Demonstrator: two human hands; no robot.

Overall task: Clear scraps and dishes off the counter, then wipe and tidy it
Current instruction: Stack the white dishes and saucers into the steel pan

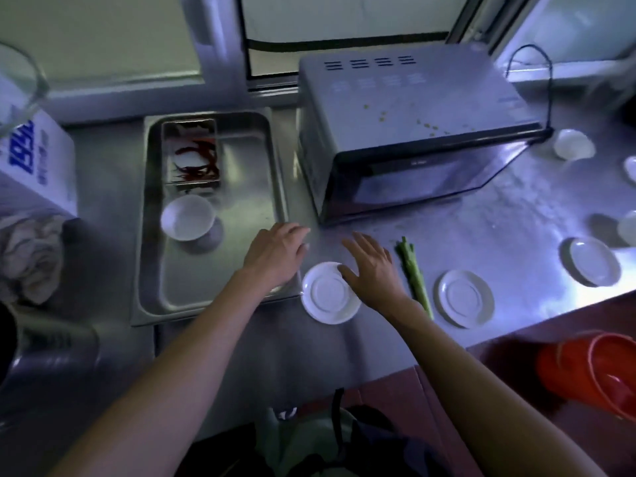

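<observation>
Head view, centre of frame: left hand [275, 254], fingers loosely spread, holding nothing, over the right rim of the steel tray [206, 304]. Right hand [370, 265], fingers spread flat, thumb touching the upper right edge of a saucer [329, 293]; not gripping it.

Just right of that hand: green stalk [414, 273], lying on the tabletop [499, 215]. Second saucer [465, 298] beside the stalk; third saucer [592, 260] at right edge. Small white dishes at upper right, one cup [571, 143] by the oven [413, 132].

In the tray, left of centre: white bowl [187, 216]; above it a metal tin [192, 153] with red chillies.

Progress, as judged: early. Some items sit in the tray; saucers, stalk and right-hand dishes remain on the tabletop. Crumbs on the oven top. Cloth [31, 256] at left edge lies bunched; wiping appears not yet begun.

Obscured: right-edge dishes cut off; picture dim and blurred; orange bucket [599, 380] at lower right partly out of frame, contents unclear.
</observation>
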